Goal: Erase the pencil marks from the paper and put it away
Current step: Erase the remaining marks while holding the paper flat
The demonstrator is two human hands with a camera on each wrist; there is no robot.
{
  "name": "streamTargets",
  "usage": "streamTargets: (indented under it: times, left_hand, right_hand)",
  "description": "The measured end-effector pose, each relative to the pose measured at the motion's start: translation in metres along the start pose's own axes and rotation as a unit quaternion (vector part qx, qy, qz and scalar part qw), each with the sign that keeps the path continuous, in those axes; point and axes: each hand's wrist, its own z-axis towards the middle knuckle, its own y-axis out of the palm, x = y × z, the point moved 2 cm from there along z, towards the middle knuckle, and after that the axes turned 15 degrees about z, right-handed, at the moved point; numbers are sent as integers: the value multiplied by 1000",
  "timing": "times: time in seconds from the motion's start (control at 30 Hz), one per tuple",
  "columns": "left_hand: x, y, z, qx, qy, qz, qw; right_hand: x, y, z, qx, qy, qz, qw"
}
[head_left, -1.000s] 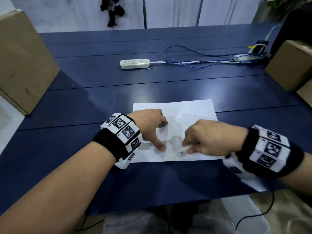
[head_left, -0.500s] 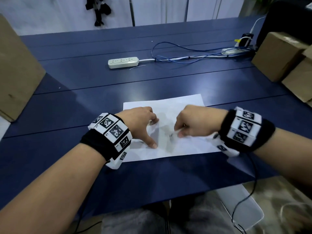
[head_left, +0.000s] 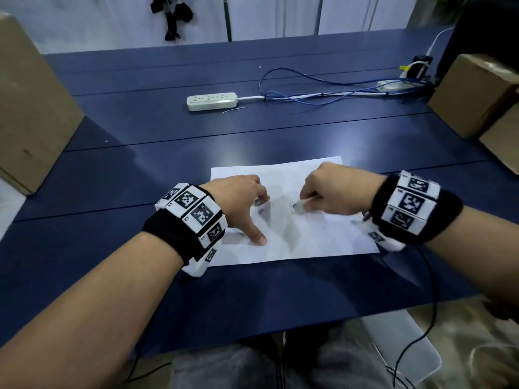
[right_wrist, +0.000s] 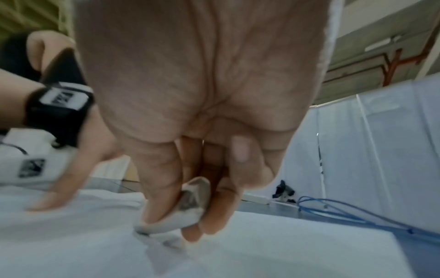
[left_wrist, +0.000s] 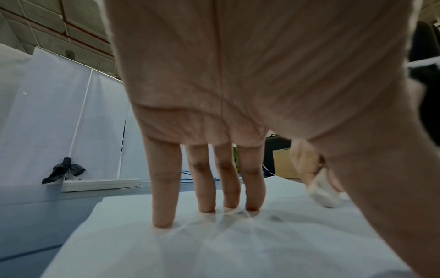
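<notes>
A white sheet of paper (head_left: pixel 323 237) lies flat on the dark blue table (head_left: pixel 168 169), also seen as paper (left_wrist: pixel 214 250) and paper (right_wrist: pixel 285 244). My left hand (head_left: pixel 238 200) presses it down with straight fingertips (left_wrist: pixel 164 220) and a spread thumb. A faint pencil mark (left_wrist: pixel 276 218) shows just right of those fingers. My right hand (head_left: pixel 331 192) pinches a worn white eraser (head_left: pixel 298 206) between thumb and fingers, its tip on the sheet; the eraser (right_wrist: pixel 181 212) looks grey and smudged.
A white power strip (head_left: pixel 212 101) with blue cables (head_left: pixel 303 91) lies further back on the table. Cardboard boxes stand at the left (head_left: pixel 31 108) and right (head_left: pixel 474 94). A white bin (head_left: pixel 404 349) sits on the floor below the table's near edge.
My right hand with the eraser has moved up the sheet, away from me, toward the left hand's fingertips. The left hand still presses the paper in the same spot.
</notes>
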Motion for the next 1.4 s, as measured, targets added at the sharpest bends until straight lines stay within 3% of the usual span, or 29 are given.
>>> streamTargets:
  times: [0.07,0.23,0.33,0.4,0.47,0.7,0.8,0.9,1.0,1.13,1.2,1.3,1.4]
  left_hand:
    - [0,0,-2,1,0,-4,1000]
    - [1,0,-3,-5,23,-2,1000]
    - [2,-2,-3,-19,35,-1,999]
    - [4,-3,-3,-20,33,2,999]
    - [6,-4,-5,-11,23,7,1000]
    - [11,-4,0,13,7,25,1000]
    - [12,-5,1,15,7,20,1000]
    - [12,-4,0,20,10,11,1000]
    - [11,-2,1,23,10,4,1000]
    - [10,0,3,24,15,-4,1000]
    - [10,0,4,24,16,-10,1000]
    - [11,0,2,20,19,-14,1000]
    - [11,0,1,16,16,-15,1000]
  right_hand:
    - [5,2,0,13,0,-13,1000]
    - [-21,22,-39,-69,-120,24,990]
    - [-13,16,-26,-72,-63,28,995]
    - [-1,3,-11,-22,6,19,1000]
    - [6,-3,-5,13,28,7,1000]
    - [-28,24,-52,-61,-116,-43,991]
    - [-21,15,-36,-71,-64,-38,995]
    - [-4,-1,-15,-10,6,-30,999]
    - [-7,6,-21,-1,-15,-78,997]
    - [-33,24,-51,-51,-99,-53,992]
    - [-30,22,-42,-53,-79,-54,994]
    - [-9,3,-14,-12,16,-50,999]
    - [-2,3,-9,-4,-2,-68,998]
